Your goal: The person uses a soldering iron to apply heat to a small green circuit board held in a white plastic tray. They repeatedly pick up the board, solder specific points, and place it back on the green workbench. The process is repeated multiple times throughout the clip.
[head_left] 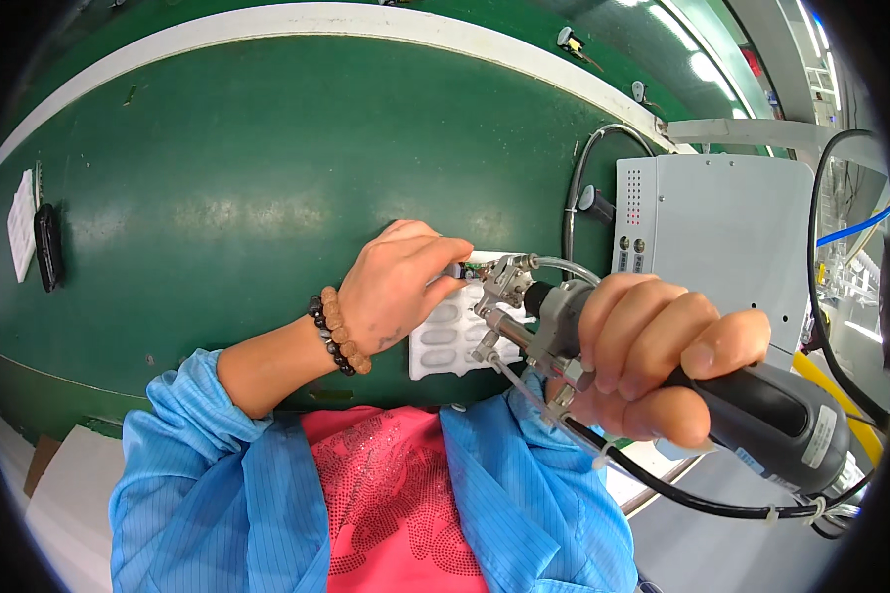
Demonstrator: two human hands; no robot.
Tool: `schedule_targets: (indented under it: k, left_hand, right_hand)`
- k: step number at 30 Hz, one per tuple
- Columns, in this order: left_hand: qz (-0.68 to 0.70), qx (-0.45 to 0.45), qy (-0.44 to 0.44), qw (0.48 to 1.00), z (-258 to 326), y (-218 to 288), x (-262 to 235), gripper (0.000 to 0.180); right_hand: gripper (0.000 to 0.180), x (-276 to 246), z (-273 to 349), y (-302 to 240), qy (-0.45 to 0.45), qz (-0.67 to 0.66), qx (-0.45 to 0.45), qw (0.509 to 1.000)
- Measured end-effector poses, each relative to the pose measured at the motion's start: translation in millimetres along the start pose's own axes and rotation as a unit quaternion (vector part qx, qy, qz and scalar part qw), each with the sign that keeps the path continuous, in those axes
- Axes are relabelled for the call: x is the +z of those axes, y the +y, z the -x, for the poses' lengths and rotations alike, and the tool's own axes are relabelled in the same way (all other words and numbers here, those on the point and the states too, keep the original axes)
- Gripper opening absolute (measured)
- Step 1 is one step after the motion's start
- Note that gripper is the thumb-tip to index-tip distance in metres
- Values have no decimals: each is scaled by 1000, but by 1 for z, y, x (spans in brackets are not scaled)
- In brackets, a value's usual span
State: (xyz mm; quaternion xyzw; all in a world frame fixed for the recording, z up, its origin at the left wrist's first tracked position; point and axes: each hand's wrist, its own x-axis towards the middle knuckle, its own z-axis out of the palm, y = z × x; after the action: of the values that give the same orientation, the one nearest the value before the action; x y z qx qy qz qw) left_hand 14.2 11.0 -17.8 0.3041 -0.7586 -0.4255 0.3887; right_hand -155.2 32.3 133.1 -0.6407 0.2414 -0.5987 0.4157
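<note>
My right hand [653, 346] is wrapped round a black handheld electric screwdriver [776, 420], which has a metal head, a clear hose and a black cable. The metal head [507, 282] points to the left, close to the fingertips of my left hand [394, 282]. Thumb and forefinger of that left hand pinch a small dark part with a bit of green [461, 270], mostly hidden by the fingers. Below both lies a white moulded tray [427, 368] with rounded hollows. The screwdriver's head covers the tray's right side. Whether its tip touches the small part, I cannot tell.
A grey control box [727, 227] with knobs and small lights stands at the right, with a black cable [571, 198] looping beside it. On the green table's [297, 119] far left lie a black case [47, 247] and a white slab [22, 225]. A white ledge [366, 22] borders the back.
</note>
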Motion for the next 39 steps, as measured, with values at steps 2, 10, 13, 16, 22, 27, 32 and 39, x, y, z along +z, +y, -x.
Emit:
schedule_targets:
  k: [2, 10, 13, 16, 22, 27, 32, 39]
  left_hand:
    - [2, -4, -4, 1000, 0, 1, 0, 36]
    - [-8, -3, -8, 1000, 0, 1, -3, 35]
    - [-6, 0, -19, 1000, -1, 1, -3, 33]
    - [-66, 30, 14, 997, -6, 12, -15, 32]
    - [38, -87, 28, 995, -43, 14, -66, 32]
    - [-185, -92, 203, 957, -133, -71, -154, 33]
    - [-406, 33, 156, 900, -184, -126, -184, 36]
    - [-366, -51, -19, 929, -193, -149, -162, 30]
  right_hand:
    - [44, 0, -1, 0, 0, -2, 10, 1000]
    - [45, -5, 0, -8, 5, -38, -42, 998]
    - [43, -5, 11, -47, 100, 14, -118, 988]
    - [38, -13, 18, -67, 118, 0, -118, 986]
    - [39, -22, 28, -64, 133, 41, -135, 981]
    - [39, -23, 29, -54, 111, 46, -120, 985]
    - [40, -23, 32, -49, 130, 54, -134, 981]
    - [40, -23, 34, -46, 149, 52, -132, 979]
